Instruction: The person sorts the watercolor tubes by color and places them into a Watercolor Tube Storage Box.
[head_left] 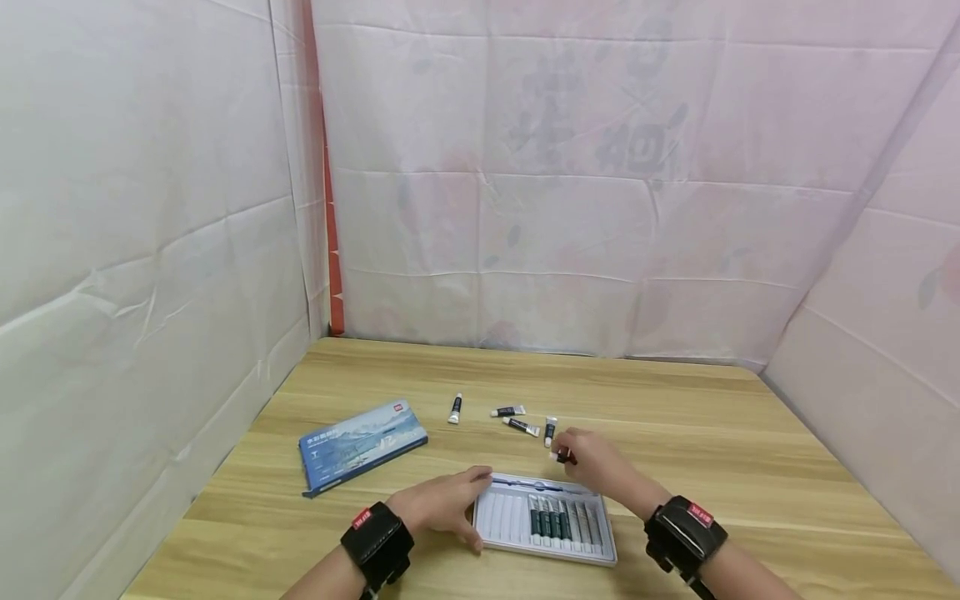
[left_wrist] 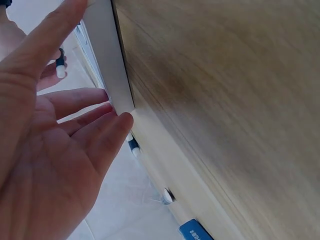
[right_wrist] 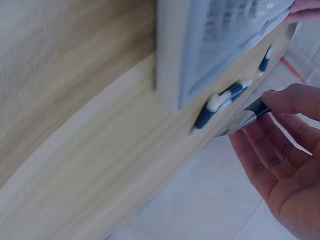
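Observation:
My right hand (head_left: 596,462) pinches a small paint tube (right_wrist: 252,115) between thumb and fingers, just beyond the back right part of a white plastic tray (head_left: 543,556). The tube has a dark label, a silvery crimped end and a white cap. Several paint tubes (head_left: 555,523) lie side by side in the tray's right-hand slots; its left slots show bare. A thin paintbrush (head_left: 528,483) lies along the back groove. With thumb and fingers spread and fairly straight, my left hand (head_left: 446,504) touches the tray's left end at its corners.
Behind the tray, loose paint tubes lie on the wooden table (head_left: 675,400): one upright-pointing tube (head_left: 455,408), two close together (head_left: 517,425), and one near my right hand (head_left: 551,431). A blue paint box (head_left: 363,446) lies at left. White sheeting (head_left: 562,208) encloses the table.

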